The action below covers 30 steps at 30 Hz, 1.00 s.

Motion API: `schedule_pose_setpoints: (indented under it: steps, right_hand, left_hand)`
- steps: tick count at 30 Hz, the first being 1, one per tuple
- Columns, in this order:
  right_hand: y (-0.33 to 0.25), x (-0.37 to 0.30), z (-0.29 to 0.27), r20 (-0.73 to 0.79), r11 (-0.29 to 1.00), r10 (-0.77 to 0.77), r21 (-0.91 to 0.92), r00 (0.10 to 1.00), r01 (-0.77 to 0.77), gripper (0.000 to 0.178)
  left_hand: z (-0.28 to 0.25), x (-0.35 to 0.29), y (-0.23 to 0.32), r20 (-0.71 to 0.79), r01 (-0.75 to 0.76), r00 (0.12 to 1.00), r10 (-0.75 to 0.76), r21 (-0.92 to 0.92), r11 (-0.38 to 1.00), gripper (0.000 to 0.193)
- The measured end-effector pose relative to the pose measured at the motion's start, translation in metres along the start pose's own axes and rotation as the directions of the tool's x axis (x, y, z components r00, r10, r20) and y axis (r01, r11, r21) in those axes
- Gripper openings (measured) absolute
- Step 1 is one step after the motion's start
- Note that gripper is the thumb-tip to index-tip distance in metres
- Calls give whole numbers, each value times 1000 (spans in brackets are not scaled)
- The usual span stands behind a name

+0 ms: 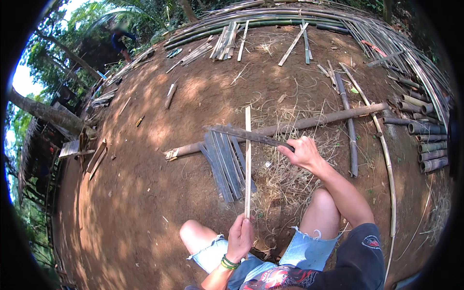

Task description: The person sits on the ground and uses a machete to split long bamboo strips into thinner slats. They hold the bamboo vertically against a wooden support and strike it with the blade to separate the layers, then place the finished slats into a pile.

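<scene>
My left hand (240, 237) is closed round the lower end of a long, pale bamboo strip (248, 169), which points away from me. In my right hand (303, 153) is the handle of a machete (232, 131), its dark blade reaching left across the strip near the far end. Whether the blade touches the strip I cannot tell. Behind them a thick bamboo pole (309, 122) lies across the ground. Several dark split bamboo slats (221, 166) rest against it, left of the strip.
Curly bamboo shavings (287, 179) cover the ground right of the strip. A dark pole (347, 125) and a long thin pole (385, 164) lie farther right. Cut bamboo tubes (427, 140) are stacked at the right edge. A person (121, 41) stands far left among trees.
</scene>
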State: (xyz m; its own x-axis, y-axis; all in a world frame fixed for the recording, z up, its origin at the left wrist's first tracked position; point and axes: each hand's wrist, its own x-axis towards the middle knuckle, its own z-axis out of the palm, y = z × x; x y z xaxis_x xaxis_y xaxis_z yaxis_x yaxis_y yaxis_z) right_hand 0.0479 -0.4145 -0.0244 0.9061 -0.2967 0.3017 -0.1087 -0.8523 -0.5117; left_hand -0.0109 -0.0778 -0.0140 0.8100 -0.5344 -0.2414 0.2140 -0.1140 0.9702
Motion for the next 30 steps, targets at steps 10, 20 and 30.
schedule_pose_setpoints:
  steps: [10, 20, 30]
  right_hand:
    - [0, -13, -8, -28, 942, 215, 269, 976, -199, 65]
    - [-65, -47, 11, 138, 905, -425, 46, 895, 423, 65]
    - [-46, -31, 4, 31, 940, -341, 45, 940, 339, 54]
  left_hand:
    - [-22, 17, -3, 416, 345, 901, -124, -513, 786, 56]
    - [-10, 71, 14, 233, 142, 972, -30, -480, 866, 49]
    - [0, 49, -4, -33, -127, 992, 126, -48, 991, 47]
